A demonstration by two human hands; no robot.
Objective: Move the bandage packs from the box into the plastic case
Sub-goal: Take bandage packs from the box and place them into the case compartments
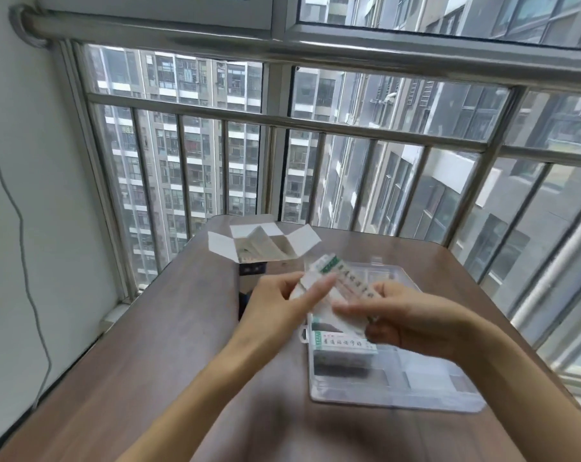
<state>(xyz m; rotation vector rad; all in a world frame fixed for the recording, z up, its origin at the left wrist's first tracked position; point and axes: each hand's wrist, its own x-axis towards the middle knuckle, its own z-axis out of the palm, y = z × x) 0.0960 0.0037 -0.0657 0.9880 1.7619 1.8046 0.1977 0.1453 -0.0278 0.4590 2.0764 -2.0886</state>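
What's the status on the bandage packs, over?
Both hands, left hand and right hand, hold white bandage packs above clear plastic case. One pack inside. Nothing blocking.

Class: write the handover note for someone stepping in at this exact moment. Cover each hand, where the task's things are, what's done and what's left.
Left hand: grips the held packs from the left.
Right hand: holds the same packs from the right, above the case.
Box: open at the table's far edge, more packs inside.
Done: one pack lies in the case's near-left part.
Left: set the held packs in the case, then bring over what remains in the box.
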